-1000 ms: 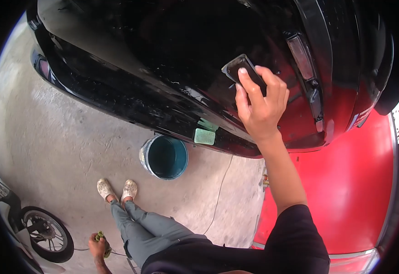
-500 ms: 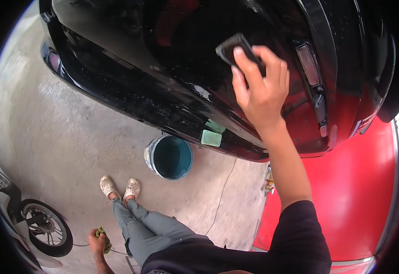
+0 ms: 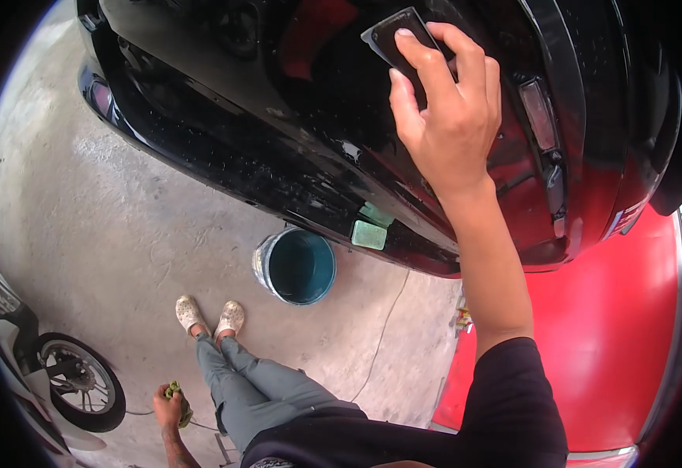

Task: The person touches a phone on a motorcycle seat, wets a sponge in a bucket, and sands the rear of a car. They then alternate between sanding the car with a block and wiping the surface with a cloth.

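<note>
My right hand (image 3: 454, 109) is closed round a dark rectangular block (image 3: 407, 43), its flat side against the glossy black car panel (image 3: 341, 86). The forefinger lies on top of the block, and the thumb is at its near side. Low in the view, my left hand (image 3: 168, 407) grips a crumpled green cloth (image 3: 178, 402), away from the car. A pale green block (image 3: 370, 234) rests on the car's lower ledge, its reflection showing beside it.
A bucket (image 3: 302, 267) holding dark liquid stands on the concrete floor below the car's edge. A motorcycle wheel (image 3: 82, 381) is at the lower left. A red surface (image 3: 598, 335) fills the right side. A thin cable crosses the floor.
My right hand has moved the dark block a little up and left across the panel. My left hand still holds the cloth. The whole view has shifted slightly.
</note>
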Demonstrator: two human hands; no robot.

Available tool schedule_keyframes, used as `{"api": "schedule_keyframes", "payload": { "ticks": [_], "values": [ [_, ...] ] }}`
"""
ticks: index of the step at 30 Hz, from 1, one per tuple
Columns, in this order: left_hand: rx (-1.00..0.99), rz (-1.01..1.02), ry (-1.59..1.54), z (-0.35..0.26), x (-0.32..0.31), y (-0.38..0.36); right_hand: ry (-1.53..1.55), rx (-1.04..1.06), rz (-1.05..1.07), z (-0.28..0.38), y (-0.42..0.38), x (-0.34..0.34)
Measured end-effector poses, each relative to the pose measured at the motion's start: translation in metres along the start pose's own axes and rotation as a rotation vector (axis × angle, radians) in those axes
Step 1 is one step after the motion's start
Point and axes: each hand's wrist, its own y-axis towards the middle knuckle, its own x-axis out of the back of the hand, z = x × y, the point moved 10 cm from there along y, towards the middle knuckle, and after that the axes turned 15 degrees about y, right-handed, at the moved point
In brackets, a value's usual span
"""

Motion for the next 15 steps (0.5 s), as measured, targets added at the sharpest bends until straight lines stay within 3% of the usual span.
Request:
{"api": "schedule_keyframes", "payload": {
  "ticks": [6, 12, 15],
  "values": [
    [-0.032, -0.009, -0.027, 0.002, 0.006, 0.001, 0.041, -0.052, 0.113, 0.020, -0.039, -0.013],
    [-0.008, 0.001, -0.003, 0.021, 0.002, 0.006, 0.003, -0.041, -0.036, 0.006, 0.010, -0.003],
    [-0.016, 0.018, -0.009, 0.026, 0.001, 0.008, 0.023, -0.062, 0.032, 0.019, -0.014, -0.013]
  ]
}}
